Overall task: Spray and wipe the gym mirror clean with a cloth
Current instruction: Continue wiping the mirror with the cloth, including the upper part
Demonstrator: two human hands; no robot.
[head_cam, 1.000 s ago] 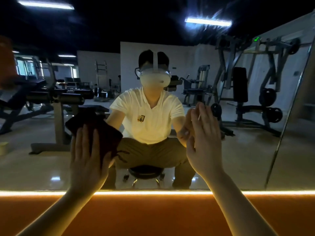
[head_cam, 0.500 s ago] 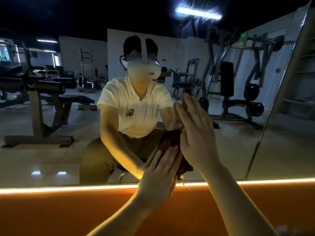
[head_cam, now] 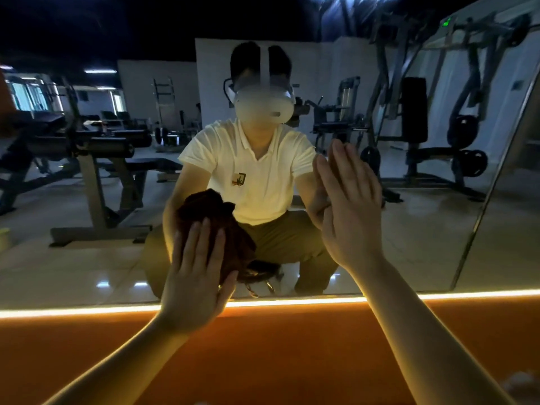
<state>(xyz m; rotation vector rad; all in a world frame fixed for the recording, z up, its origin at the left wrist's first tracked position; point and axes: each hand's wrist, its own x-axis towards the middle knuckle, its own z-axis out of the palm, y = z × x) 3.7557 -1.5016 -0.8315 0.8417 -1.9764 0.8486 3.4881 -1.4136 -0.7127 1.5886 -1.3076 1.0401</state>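
Orange panel: nearest, below both wrists, with the two bare forearms reaching over it.
Light strip: a glowing line just under the left wrist, running along the mirror's bottom edge.
Left hand: flat, fingers straight and spread, clasping nothing; it presses the cloth against the glass.
Cloth: dark red and bunched, under the left palm and fingers, sticking out above and to the right of the fingertips.
Right hand: released, fingers straight and together, palm to the glass, higher than the left hand and apart from the cloth.
Mirror: behind both hands; beyond them it reflects a seated person in a white shirt and a weight bench left of the cloth.
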